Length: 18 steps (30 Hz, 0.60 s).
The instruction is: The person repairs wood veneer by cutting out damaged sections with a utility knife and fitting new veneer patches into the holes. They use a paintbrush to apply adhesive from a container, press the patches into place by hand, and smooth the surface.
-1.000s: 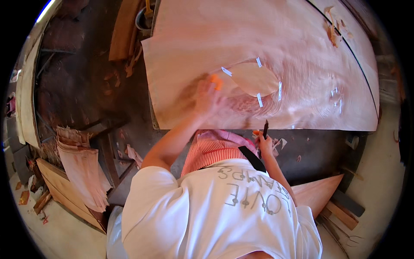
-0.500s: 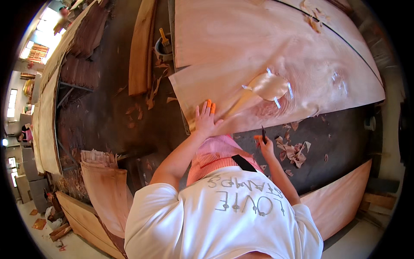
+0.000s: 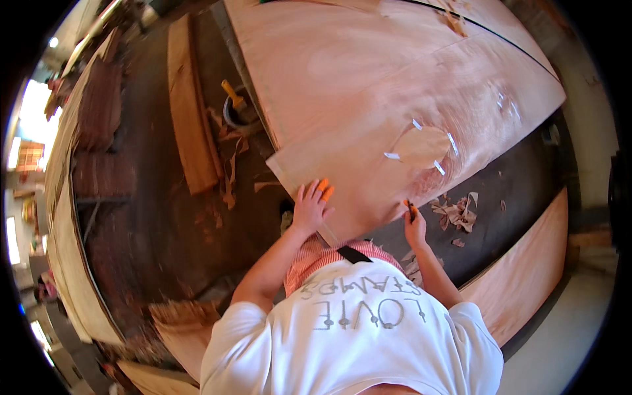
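Observation:
A large reddish veneer sheet (image 3: pixel 349 178) lies before me, its near edge close to my waist. My left hand (image 3: pixel 311 209) rests on its left end with fingers stretched out, two of them tipped with orange covers. My right hand (image 3: pixel 415 230), also with orange on its fingers, is closed round a small dark knife (image 3: pixel 411 210) at the sheet's near edge. Whether the blade touches the wood cannot be made out. Further in, a round veneer patch (image 3: pixel 421 147) is held by several short strips of pale tape (image 3: pixel 453 143).
Left of the sheet stand a dark bucket (image 3: pixel 241 117) with a yellow-handled brush (image 3: pixel 232 94) and a long brown board (image 3: pixel 187 105). Veneer scraps (image 3: pixel 455 216) lie to the right. More veneer stacks (image 3: pixel 79 217) line the far left, and another sheet (image 3: pixel 523 266) leans at lower right.
My view has swung, so the bench things sit at a new angle. My right hand with the knife has come up to the sheet's near edge. My left hand still lies on the veneer.

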Each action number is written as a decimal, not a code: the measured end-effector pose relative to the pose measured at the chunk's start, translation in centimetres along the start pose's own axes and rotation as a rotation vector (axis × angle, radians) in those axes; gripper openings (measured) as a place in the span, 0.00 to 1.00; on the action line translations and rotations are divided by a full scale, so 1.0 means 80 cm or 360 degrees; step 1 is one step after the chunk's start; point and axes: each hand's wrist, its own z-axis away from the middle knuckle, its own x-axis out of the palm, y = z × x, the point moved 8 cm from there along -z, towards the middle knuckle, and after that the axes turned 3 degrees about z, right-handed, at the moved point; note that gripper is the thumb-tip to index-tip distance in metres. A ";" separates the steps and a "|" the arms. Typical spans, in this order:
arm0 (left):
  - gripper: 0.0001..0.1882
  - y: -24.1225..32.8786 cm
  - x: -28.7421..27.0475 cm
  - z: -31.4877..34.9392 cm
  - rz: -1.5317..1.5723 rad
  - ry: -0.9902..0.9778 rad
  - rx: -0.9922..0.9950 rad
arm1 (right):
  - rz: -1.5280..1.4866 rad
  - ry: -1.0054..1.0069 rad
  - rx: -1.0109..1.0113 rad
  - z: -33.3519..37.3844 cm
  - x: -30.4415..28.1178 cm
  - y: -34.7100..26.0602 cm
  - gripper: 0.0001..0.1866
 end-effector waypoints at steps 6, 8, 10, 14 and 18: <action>0.31 -0.111 -0.037 -0.003 0.0332 -0.0200 0.0188 | 0.0489 0.0057 -0.0497 -0.087 0.116 -0.187 0.26; 0.30 -0.148 -0.054 -0.008 0.0450 -0.0252 0.0268 | 0.0736 0.0002 -0.0531 -0.115 0.148 -0.222 0.26; 0.29 -0.188 -0.076 -0.007 0.0597 -0.0252 0.0343 | 0.0815 0.0013 -0.0491 -0.126 0.173 -0.244 0.23; 0.23 -0.265 -0.117 -0.026 0.0671 -0.0098 0.0175 | 0.0955 -0.0175 -0.0272 -0.130 0.194 -0.259 0.24; 0.19 -0.296 -0.140 -0.072 0.0854 0.0094 0.0126 | 0.1069 -0.0333 -0.0171 -0.133 0.192 -0.283 0.27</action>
